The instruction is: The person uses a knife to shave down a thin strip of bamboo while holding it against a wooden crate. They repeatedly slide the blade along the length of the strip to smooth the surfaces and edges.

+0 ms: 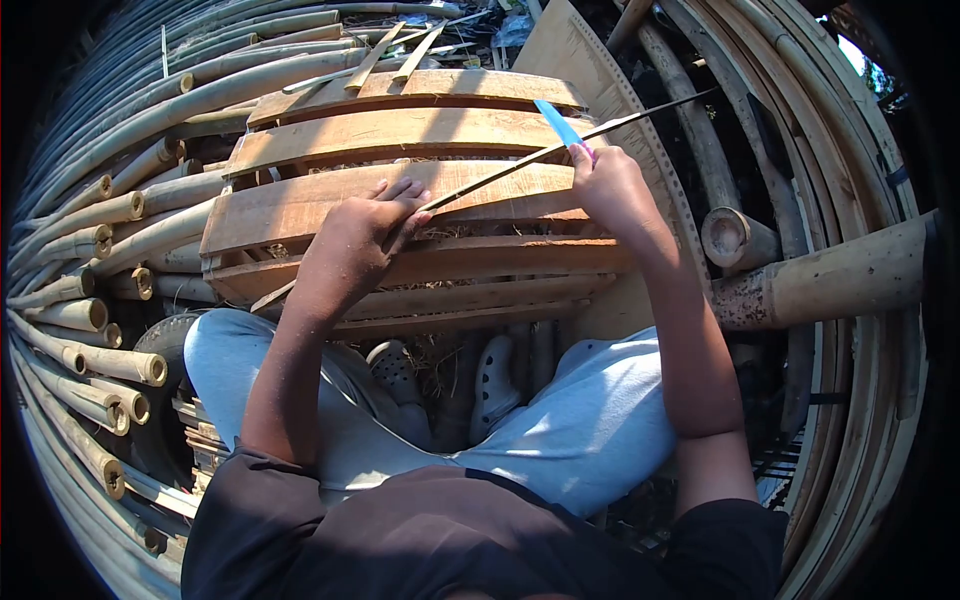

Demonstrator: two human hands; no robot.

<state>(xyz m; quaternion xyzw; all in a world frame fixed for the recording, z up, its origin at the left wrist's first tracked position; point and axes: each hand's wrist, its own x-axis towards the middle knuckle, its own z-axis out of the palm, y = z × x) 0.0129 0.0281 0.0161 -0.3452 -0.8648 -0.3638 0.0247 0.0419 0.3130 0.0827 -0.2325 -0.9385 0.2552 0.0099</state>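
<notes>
My right hand (612,182) is closed round the handle of a knife with a blue blade (556,121); a bit of pink shows at the grip. The blade points up and away, crossing a long thin strip (495,175), which looks like split bamboo. My left hand (378,222) pinches this strip toward its near end, over the slatted wooden bench (300,205). From there the strip slants up to the right, past the knife, its far end dark and thin. Behind my left wrist, a pale end of a strip (272,298) sticks out.
Bamboo poles (110,260) are stacked along the left side. Small offcuts (418,52) lie across the bench's far slats. A plywood board (600,80) leans at the right, near a thick bamboo pole (840,280) and long planks (850,420). My shoes (495,385) are below the bench.
</notes>
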